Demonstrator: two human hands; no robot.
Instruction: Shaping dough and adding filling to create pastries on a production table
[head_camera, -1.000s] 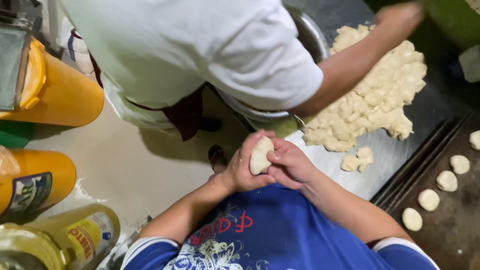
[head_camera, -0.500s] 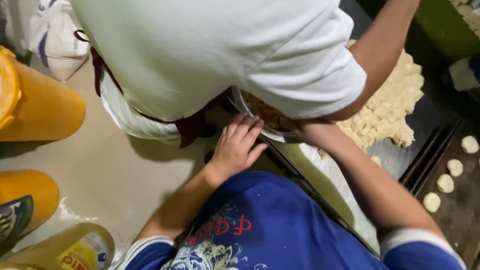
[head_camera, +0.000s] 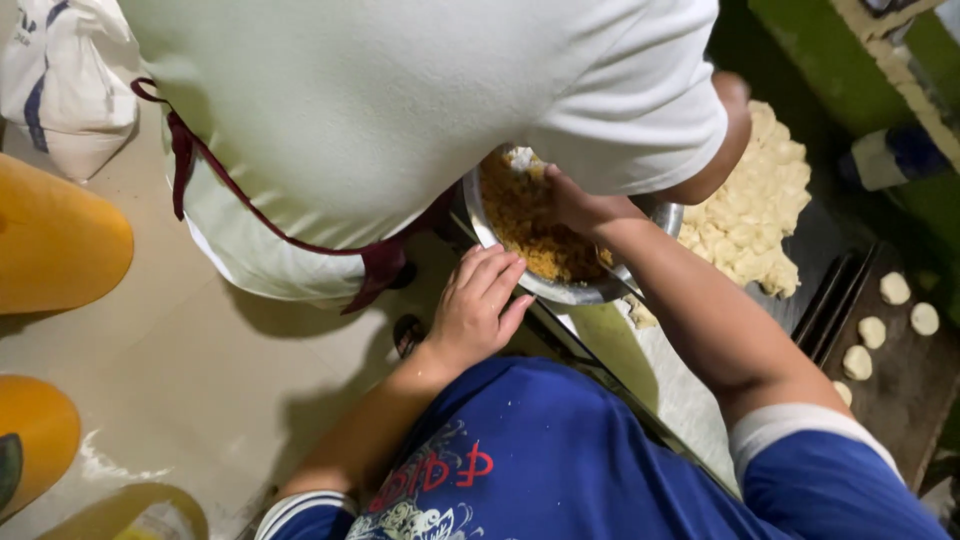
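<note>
Left hand: the left hand (head_camera: 478, 308) lies flat, palm down, at the 7 o'clock edge of the metal bowl (head_camera: 560, 292); fingers are together, nearly straight, holding nothing.
Right hand: the right hand (head_camera: 572, 200) reaches into the bowl from 4 o'clock, forearm stretched long; fingers bend down onto the brown filling (head_camera: 528, 228). I cannot tell if they pinch some.
Bowl: it sits at the table edge, between the two hands.
Hidden: the white shirt (head_camera: 400, 100) of another person covers the bowl's top part and the right fingertips.
Around: the dough pile (head_camera: 755, 215) is at 3 o'clock of the bowl; small dough balls (head_camera: 872, 332) lie on a dark tray (head_camera: 905, 385), cut off at right.
</note>
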